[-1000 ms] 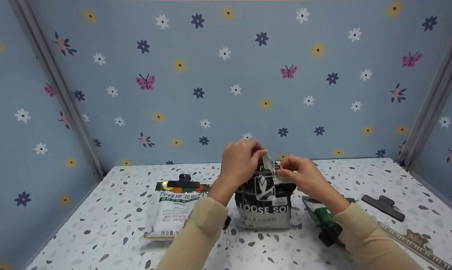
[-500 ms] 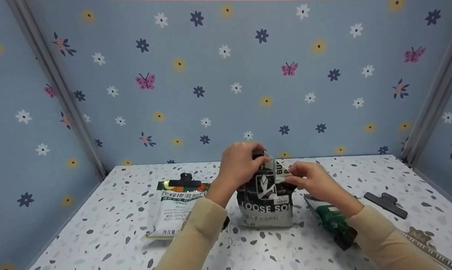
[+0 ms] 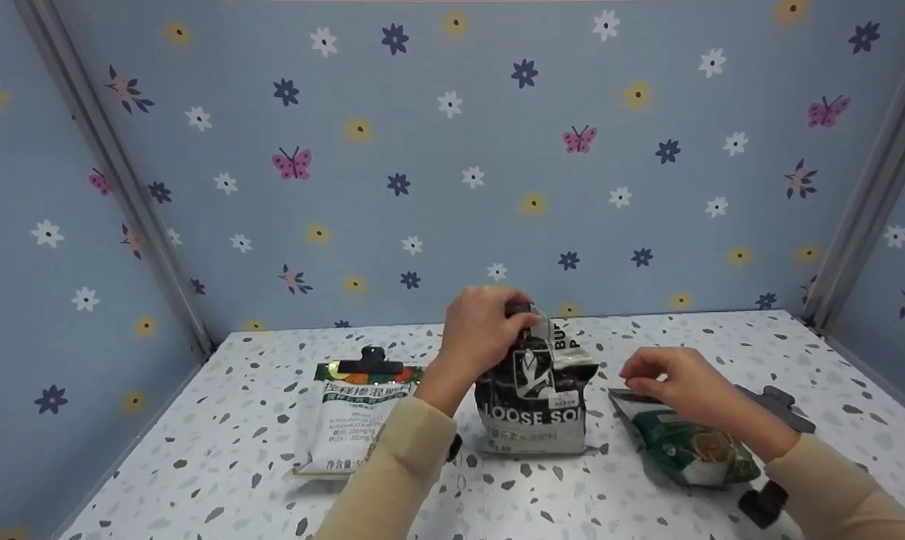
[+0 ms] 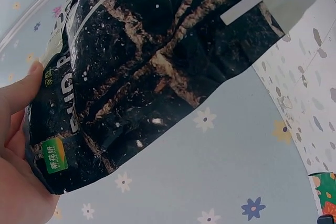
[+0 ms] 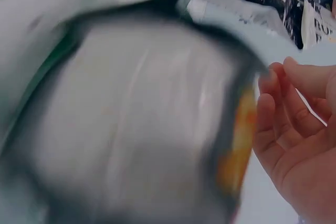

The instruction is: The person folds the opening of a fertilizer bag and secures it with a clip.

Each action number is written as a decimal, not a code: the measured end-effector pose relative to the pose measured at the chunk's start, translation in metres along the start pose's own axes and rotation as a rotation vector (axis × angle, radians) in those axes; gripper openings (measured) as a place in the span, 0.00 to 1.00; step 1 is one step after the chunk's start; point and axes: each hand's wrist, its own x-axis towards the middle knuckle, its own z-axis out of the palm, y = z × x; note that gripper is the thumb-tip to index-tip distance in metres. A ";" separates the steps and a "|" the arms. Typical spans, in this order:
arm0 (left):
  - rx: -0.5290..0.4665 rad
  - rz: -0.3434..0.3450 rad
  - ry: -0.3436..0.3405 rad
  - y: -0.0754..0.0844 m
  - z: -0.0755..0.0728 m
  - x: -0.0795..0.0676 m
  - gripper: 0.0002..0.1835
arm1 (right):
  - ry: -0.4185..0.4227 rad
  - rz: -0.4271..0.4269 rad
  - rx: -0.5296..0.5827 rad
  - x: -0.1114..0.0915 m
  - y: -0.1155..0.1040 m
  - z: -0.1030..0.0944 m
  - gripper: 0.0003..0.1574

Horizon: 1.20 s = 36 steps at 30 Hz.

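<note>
Soil bag, black and pale grey, printed "LOOSE SOI…" (image 3: 534, 409), stands upright on the speckled tabletop (image 3: 527, 502). Left hand (image 3: 483, 324) grips its upper left part, thumb on the near face; in the left wrist view the fingers pass behind the dark plastic. Upper right of the bag sticks up, ungripped.

Right hand (image 3: 677, 379) apart from the soil bag, to its right: fingers loosely bent, grasping nothing that shows. Below it, right of the soil bag, a green pouch (image 3: 666, 442) lies on the table. Right wrist view is blurred there; cannot tell whether fingertips brush the pouch edge.

Left of the soil bag: white packet (image 3: 343, 427), black clip (image 3: 370, 366) across its top. Well right: loose clip (image 3: 778, 405), partly behind the right forearm.
</note>
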 end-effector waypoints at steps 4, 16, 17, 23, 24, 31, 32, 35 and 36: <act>-0.007 0.001 0.001 0.001 -0.001 0.000 0.11 | -0.003 0.060 -0.077 -0.016 0.014 -0.019 0.05; -0.020 -0.005 0.000 0.002 0.000 -0.001 0.11 | 0.029 0.209 -0.223 -0.062 0.088 -0.063 0.07; -0.018 -0.006 -0.001 0.002 0.000 0.000 0.11 | 0.034 0.217 -0.229 -0.065 0.095 -0.065 0.08; -0.010 0.002 0.007 0.002 -0.001 0.000 0.10 | 0.054 0.306 -0.251 -0.074 0.126 -0.073 0.13; -0.008 0.002 0.010 0.002 -0.001 0.000 0.10 | 0.052 0.325 -0.254 -0.074 0.129 -0.073 0.14; -0.016 -0.010 0.002 0.001 0.002 -0.001 0.10 | 0.045 0.409 -0.293 -0.074 0.141 -0.073 0.21; -0.017 -0.011 0.001 0.001 0.002 -0.001 0.11 | 0.048 0.419 -0.298 -0.074 0.142 -0.073 0.22; -0.015 -0.011 0.001 0.002 0.001 -0.001 0.11 | 0.041 0.449 -0.320 -0.073 0.143 -0.074 0.26; -0.015 -0.012 0.000 0.002 0.001 -0.001 0.11 | 0.031 0.460 -0.330 -0.072 0.143 -0.073 0.27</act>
